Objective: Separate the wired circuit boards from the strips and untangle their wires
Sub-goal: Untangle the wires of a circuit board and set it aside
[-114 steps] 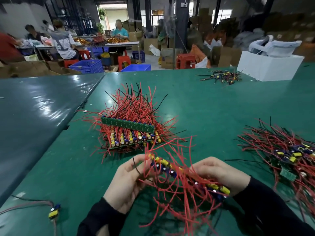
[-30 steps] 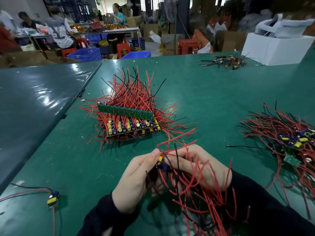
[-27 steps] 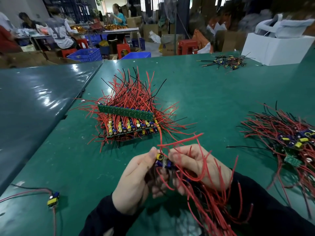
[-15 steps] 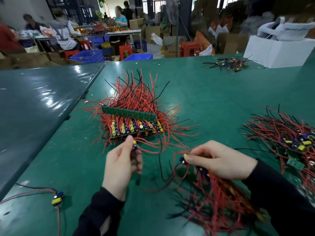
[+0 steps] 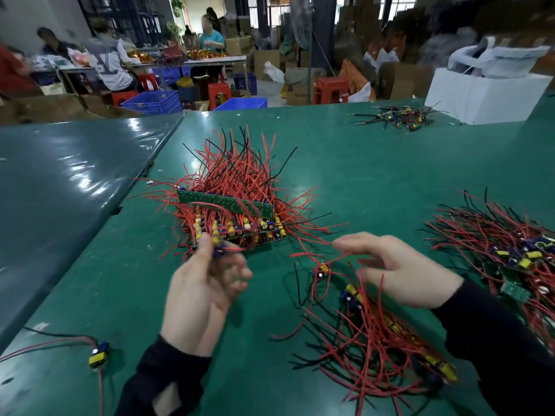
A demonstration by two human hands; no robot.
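My left hand (image 5: 201,283) pinches one small wired circuit board (image 5: 217,247) between thumb and fingers, its red wire trailing right. My right hand (image 5: 399,271) hovers with fingers spread and relaxed over a strip of boards (image 5: 375,319) that lies on the green table (image 5: 375,175) in a tangle of red and black wires. A red wire brushes its fingertips. Behind my left hand stands a stack of green board strips (image 5: 231,217) bristling with red wires.
A heap of separated wired boards (image 5: 510,253) lies at the right. One loose board with wires (image 5: 99,354) sits at the near left. A small pile of wired parts (image 5: 396,114) and a white box (image 5: 483,94) stand at the far right. People work at tables behind.
My left hand has pulled one board away to the left, off the strip. My right hand let go of the strip, which now lies on the table, and spread its fingers.
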